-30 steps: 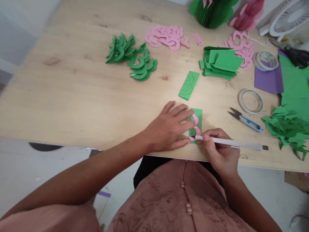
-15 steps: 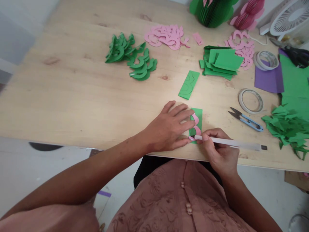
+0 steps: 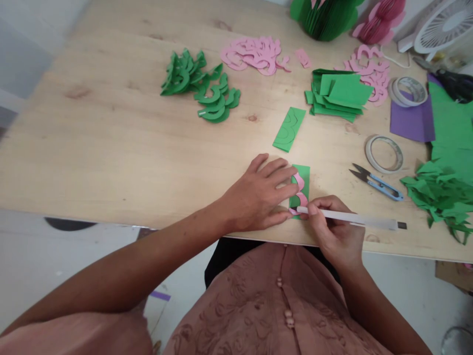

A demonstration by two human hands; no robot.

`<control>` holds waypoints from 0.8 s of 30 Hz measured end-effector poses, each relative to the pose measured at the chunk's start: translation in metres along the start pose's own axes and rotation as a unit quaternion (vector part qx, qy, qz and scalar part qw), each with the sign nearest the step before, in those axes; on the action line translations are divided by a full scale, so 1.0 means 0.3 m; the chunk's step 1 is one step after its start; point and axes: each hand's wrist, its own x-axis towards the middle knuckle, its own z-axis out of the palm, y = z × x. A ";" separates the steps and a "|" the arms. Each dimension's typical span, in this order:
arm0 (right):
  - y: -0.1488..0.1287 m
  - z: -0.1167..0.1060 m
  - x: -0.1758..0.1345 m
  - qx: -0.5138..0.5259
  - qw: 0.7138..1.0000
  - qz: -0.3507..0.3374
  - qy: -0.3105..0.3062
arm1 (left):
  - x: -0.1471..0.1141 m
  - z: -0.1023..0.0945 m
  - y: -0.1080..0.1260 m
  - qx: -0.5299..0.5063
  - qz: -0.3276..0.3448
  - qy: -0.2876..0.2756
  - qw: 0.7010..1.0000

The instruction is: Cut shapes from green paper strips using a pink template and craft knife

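Observation:
Near the table's front edge lies a green paper strip (image 3: pixel 304 176) with a wavy pink paper cutout (image 3: pixel 302 199) on top. My left hand (image 3: pixel 260 195) lies flat with fingers spread, its fingertips pressing on the cutout's left side. A white pen (image 3: pixel 354 217) is pinched in my right hand (image 3: pixel 336 231), its tip at the lower part of the cutout. Just beyond, another green paper strip (image 3: pixel 289 130) carries a drawn wavy outline. Part of the cutout is hidden under my left fingers.
Green cutouts (image 3: pixel 214 101) and pink cutouts (image 3: pixel 253 54) lie farther back. Folded green papers (image 3: pixel 340 96) are stacked behind the strips. To the right are blue thread snips (image 3: pixel 379 183), a tape roll (image 3: pixel 384 170), green scraps (image 3: pixel 439 192), black-handled scissors (image 3: pixel 454 84) and a white fan (image 3: pixel 439 27).
The pen and my right hand have shifted very slightly to the left. My left hand stays in place on the paper.

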 end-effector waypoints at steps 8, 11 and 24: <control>0.000 0.000 -0.001 -0.016 1.000 -0.004 -0.004 | 0.002 -0.003 0.003 -0.002 -0.003 -0.003 1.000; 0.003 0.003 -0.001 -0.018 1.000 -0.001 -0.008 | 0.001 -0.002 0.002 -0.002 -0.002 -0.002 1.000; -0.018 -0.009 0.006 0.040 0.997 0.043 0.042 | 0.001 -0.003 0.002 -0.002 0.001 -0.002 1.000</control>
